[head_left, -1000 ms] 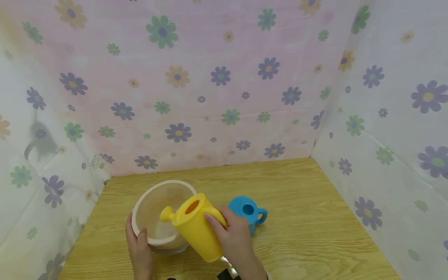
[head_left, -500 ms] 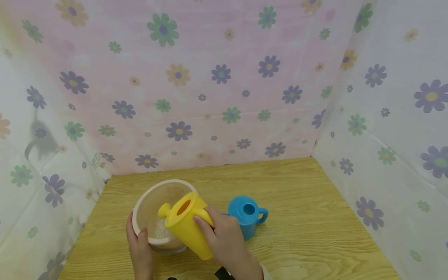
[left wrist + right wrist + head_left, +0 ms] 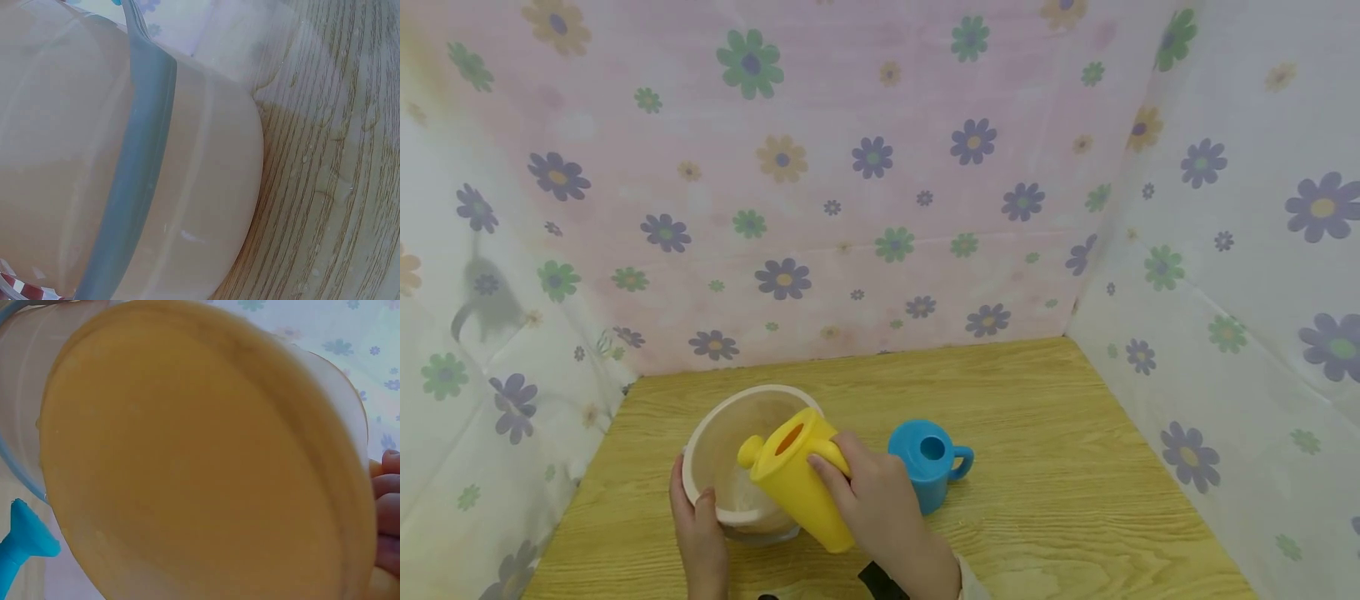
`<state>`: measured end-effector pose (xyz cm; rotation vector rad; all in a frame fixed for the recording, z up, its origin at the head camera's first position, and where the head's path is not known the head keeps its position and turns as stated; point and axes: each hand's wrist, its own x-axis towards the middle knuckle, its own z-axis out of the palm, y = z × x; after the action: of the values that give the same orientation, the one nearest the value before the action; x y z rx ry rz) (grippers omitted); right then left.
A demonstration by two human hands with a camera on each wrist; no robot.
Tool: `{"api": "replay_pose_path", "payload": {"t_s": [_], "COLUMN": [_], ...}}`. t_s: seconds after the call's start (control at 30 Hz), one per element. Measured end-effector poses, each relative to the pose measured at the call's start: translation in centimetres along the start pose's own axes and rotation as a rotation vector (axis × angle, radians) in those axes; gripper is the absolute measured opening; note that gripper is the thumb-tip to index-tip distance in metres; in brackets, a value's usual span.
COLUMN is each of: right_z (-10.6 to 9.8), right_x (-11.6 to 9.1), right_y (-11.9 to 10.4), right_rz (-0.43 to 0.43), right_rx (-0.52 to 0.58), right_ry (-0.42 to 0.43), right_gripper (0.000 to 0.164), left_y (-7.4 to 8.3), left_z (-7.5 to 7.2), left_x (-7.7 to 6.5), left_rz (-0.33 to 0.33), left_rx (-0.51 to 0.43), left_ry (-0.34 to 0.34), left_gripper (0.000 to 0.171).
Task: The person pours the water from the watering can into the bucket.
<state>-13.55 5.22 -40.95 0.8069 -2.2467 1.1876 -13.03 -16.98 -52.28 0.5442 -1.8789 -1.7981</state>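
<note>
A yellow watering can [image 3: 808, 492] tilts over the right rim of a round cream tub [image 3: 711, 454], its rose pointing into the tub. My right hand [image 3: 880, 508] grips the can's handle. The can's base fills most of the right wrist view, with curled fingers [image 3: 389, 506] at its right edge. At the tub's left side my left hand [image 3: 700, 529] holds the rim, thumb over the edge and fingers along the outer wall. A grey-blue band [image 3: 134, 175] crosses the tub's outside in the left wrist view.
A blue watering can [image 3: 928, 483] stands upright just right of my right hand; its rose [image 3: 31, 531] shows in the right wrist view. Water drops [image 3: 337, 181] lie on the wooden table [image 3: 1060, 467]. Flowered sheets [image 3: 820, 233] enclose the back and sides.
My right hand has moved left with the yellow watering can and tipped it further over the tub. Splashes appeared in the tub half a second ago. The left hand has stayed put.
</note>
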Motion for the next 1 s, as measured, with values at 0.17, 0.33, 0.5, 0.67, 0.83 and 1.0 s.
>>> {"api": "replay_pose_path", "payload": {"t_s": [0.17, 0.33, 0.5, 0.67, 0.83, 1.0], "right_z": [-0.1, -0.1, -0.1, -0.2, -0.2, -0.3], "right_x": [0.3, 0.5, 0.6, 0.8, 0.9, 1.1], "right_y": [0.0, 0.0, -0.1, 0.0, 0.2, 0.1], "right_rz": [0.009, 0.024, 0.028, 0.032, 0.033, 0.038], "right_rx": [-0.011, -0.013, -0.020, -0.030, -0.043, -0.052], "right_ry": [-0.028, -0.056, -0.073, -0.091, -0.100, -0.116], "right_gripper": [0.019, 0.022, 0.023, 0.026, 0.027, 0.028], "left_y": [-0.1, 0.0, 0.0, 0.1, 0.1, 0.1], "left_z": [0.0, -0.1, 0.0, 0.0, 0.0, 0.0], "left_x": [0.0, -0.1, -0.1, 0.0, 0.1, 0.0], "left_rz": [-0.002, -0.003, 0.004, 0.002, -0.005, -0.013], "left_rx": [-0.003, 0.006, 0.004, 0.008, 0.009, 0.008], "left_ry": [-0.005, -0.004, -0.003, 0.001, -0.002, -0.008], "left_gripper": [0.054, 0.053, 0.054, 0.054, 0.054, 0.054]}}
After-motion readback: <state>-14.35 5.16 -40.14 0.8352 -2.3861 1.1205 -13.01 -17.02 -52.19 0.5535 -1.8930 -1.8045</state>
